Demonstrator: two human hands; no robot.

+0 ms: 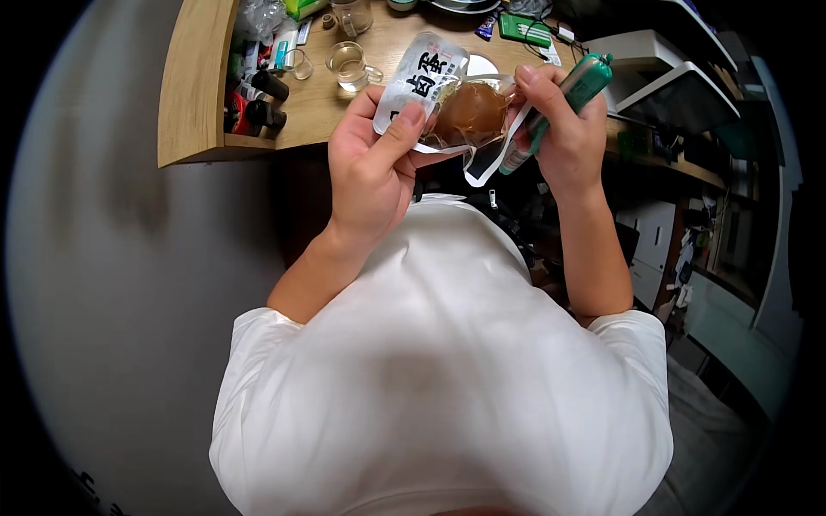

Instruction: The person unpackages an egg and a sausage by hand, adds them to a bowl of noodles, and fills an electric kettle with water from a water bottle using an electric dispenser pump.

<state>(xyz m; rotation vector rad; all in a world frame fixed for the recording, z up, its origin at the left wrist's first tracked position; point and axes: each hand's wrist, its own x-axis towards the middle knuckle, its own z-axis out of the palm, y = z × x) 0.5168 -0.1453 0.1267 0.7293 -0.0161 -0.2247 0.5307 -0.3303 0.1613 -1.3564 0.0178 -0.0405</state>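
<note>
My left hand [374, 163] is closed on the white-and-clear plastic packet [420, 76], its thumb pressed on the printed front. Inside the clear part of the packet sits a brown egg [471, 113]. My right hand [568, 129] pinches the packet's right edge between thumb and fingers. The same hand also holds a green tube-shaped package [587, 82], tilted with its knotted end up and to the right. A strip of the packet's white edge hangs down below the egg, between my hands.
A wooden desk [305, 116] lies beyond my hands. On it stand a glass mug [348, 67], a small glass [298, 64] and dark bottles [270, 84] at the left. A green box [525, 31] and cables lie at the back right, near a white-edged device [680, 103].
</note>
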